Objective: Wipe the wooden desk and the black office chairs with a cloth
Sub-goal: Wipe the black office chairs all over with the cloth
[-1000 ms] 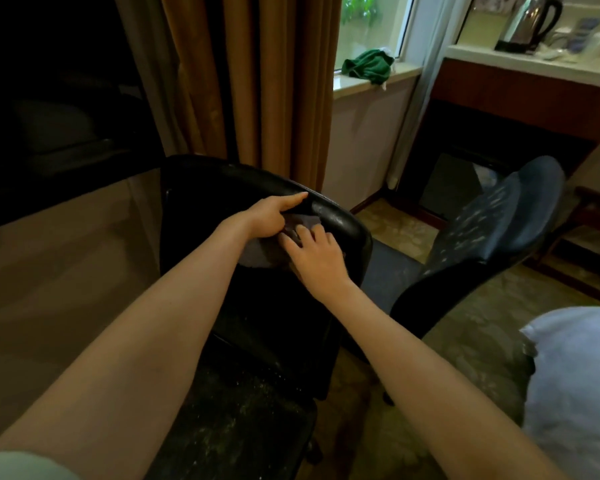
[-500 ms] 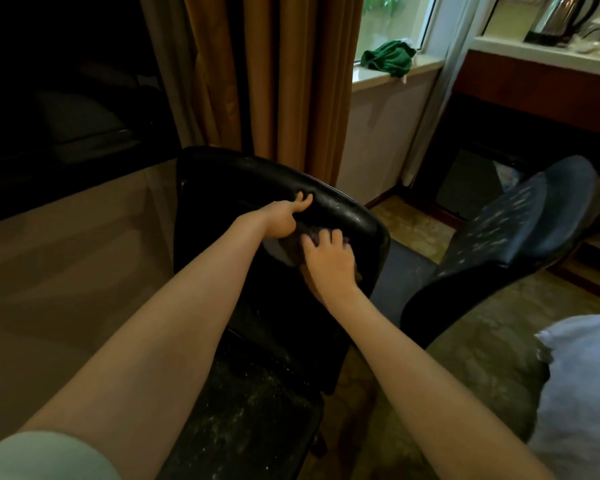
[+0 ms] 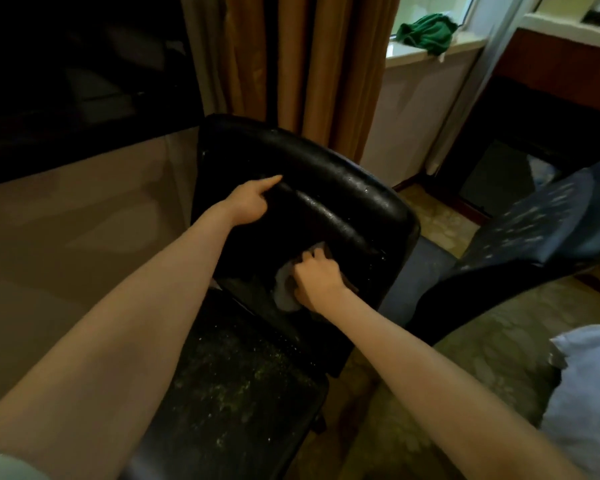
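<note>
Pressing pale cloth against black chair backrest, right grip curled over it; left grip higher up, closure unclear.

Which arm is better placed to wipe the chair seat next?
Right. The right grip holds the cloth low on the backrest, just above the dusty seat. The left grip rests higher on the backrest, without a cloth.

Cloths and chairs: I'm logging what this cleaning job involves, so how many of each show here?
Cloths: 2 (grey cloth, green cloth)
Office chairs: 2 (black office chair, flaked office chair)
Total: 4
</note>
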`<state>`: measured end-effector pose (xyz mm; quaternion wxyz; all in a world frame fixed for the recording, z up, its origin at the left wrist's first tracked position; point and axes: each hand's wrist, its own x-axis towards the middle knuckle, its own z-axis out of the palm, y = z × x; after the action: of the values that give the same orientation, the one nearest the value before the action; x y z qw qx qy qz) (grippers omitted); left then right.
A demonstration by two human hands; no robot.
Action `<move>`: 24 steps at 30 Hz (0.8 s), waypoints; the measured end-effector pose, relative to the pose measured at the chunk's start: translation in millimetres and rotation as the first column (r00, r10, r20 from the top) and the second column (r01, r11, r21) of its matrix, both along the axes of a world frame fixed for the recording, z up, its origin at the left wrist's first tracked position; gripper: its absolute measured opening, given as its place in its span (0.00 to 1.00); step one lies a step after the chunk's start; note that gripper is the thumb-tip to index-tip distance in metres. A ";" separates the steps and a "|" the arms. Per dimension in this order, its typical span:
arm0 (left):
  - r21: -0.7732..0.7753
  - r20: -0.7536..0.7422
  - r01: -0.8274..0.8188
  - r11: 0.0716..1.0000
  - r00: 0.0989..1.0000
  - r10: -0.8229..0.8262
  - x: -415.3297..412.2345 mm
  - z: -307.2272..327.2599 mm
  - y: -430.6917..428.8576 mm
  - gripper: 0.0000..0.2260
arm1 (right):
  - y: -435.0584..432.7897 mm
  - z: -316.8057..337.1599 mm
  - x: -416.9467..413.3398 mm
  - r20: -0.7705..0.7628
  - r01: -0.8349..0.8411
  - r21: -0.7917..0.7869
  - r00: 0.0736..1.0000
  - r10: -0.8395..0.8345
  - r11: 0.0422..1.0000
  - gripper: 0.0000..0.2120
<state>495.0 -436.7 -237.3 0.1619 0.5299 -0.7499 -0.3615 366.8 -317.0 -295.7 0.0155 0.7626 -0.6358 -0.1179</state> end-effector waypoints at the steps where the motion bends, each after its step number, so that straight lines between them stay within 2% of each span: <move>1: 0.034 0.018 -0.040 0.999 0.999 0.040 15.5 -12.9 1.5 0.28 | -2.2 6.8 10.8 0.039 -0.035 -0.031 0.999 0.036 0.999 0.17; 3: 0.072 0.053 -0.102 0.992 0.994 0.098 38.0 -37.2 10.9 0.28 | -16.2 24.8 24.7 0.121 -0.064 -0.225 0.988 0.093 0.972 0.17; 5: 0.045 -0.017 -0.135 0.990 0.991 0.136 49.8 -55.0 15.8 0.29 | -43.0 37.5 30.0 0.067 -0.085 -0.533 0.988 0.143 0.842 0.18; 6: 0.015 -0.088 -0.142 0.990 0.986 0.143 52.9 -62.0 14.6 0.30 | -57.4 39.2 29.2 0.030 -0.065 -0.644 0.994 0.110 0.762 0.17; 8: 0.017 -0.166 -0.212 0.977 0.963 0.212 56.1 -66.1 10.1 0.31 | -78.8 22.8 24.2 0.052 0.021 -0.716 0.998 0.023 0.697 0.17; 9: 0.016 -0.161 -0.243 0.970 0.957 0.243 57.0 -69.0 6.0 0.30 | -83.2 4.6 22.1 0.041 0.038 -0.701 0.999 -0.013 0.712 0.20; 11: 0.017 -0.138 -0.245 0.969 0.960 0.245 58.5 -81.5 2.3 0.28 | -75.0 -40.8 25.3 0.016 0.027 -0.562 1.000 -0.022 0.827 0.24; 12: 0.034 -0.130 -0.231 0.972 0.964 0.234 60.2 -90.4 3.4 0.27 | -66.4 -63.8 33.8 -0.003 0.003 -0.374 1.000 -0.004 0.928 0.24; 13: 0.062 -0.115 -0.220 0.974 0.967 0.225 63.8 -102.1 6.5 0.27 | -53.7 -91.0 46.2 -0.041 -0.018 -0.112 0.999 0.013 0.994 0.23; 14: 0.097 -0.093 -0.205 0.974 0.972 0.214 68.5 -114.7 10.9 0.28 | -38.2 -113.7 60.2 -0.067 -0.024 0.131 0.997 0.033 0.991 0.22; 15: 0.138 -0.065 -0.183 0.973 0.979 0.193 73.9 -125.5 14.7 0.29 | -23.1 -127.9 73.7 -0.094 -0.021 0.277 0.994 0.049 0.961 0.21; 16: 0.169 -0.042 -0.162 0.972 0.984 0.171 80.3 -134.1 17.2 0.29 | -12.6 -134.2 83.8 -0.101 -0.031 0.310 0.993 0.066 0.950 0.20; 18: 0.196 -0.050 -0.164 0.967 0.983 0.177 94.8 -144.3 16.9 0.29 | -6.7 -126.6 97.7 -0.017 -0.068 0.182 0.997 0.072 0.981 0.20; 20: 0.182 -0.084 -0.225 0.957 0.966 0.243 105.6 -148.2 11.3 0.28 | -18.9 -102.6 99.1 0.109 -0.089 -0.148 0.988 0.106 0.985 0.23; 22: 0.160 -0.108 -0.275 0.948 0.950 0.294 111.7 -149.8 7.1 0.29 | -46.7 -83.7 90.3 0.095 -0.086 -0.390 0.987 0.133 0.917 0.25; 23: 0.158 -0.115 -0.276 0.948 0.949 0.295 114.3 -151.0 7.0 0.30 | -55.0 -81.0 86.4 0.071 -0.063 -0.422 0.992 0.103 0.905 0.25; 24: 0.156 -0.120 -0.261 0.952 0.952 0.281 116.3 -154.0 7.3 0.31 | -58.6 -79.6 82.0 0.062 -0.024 -0.386 0.997 0.052 0.922 0.26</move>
<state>611.3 -429.5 -391.3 0.2254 0.6112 -0.6295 -0.4235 448.7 -375.7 -375.3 0.1445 0.7605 -0.6319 0.0368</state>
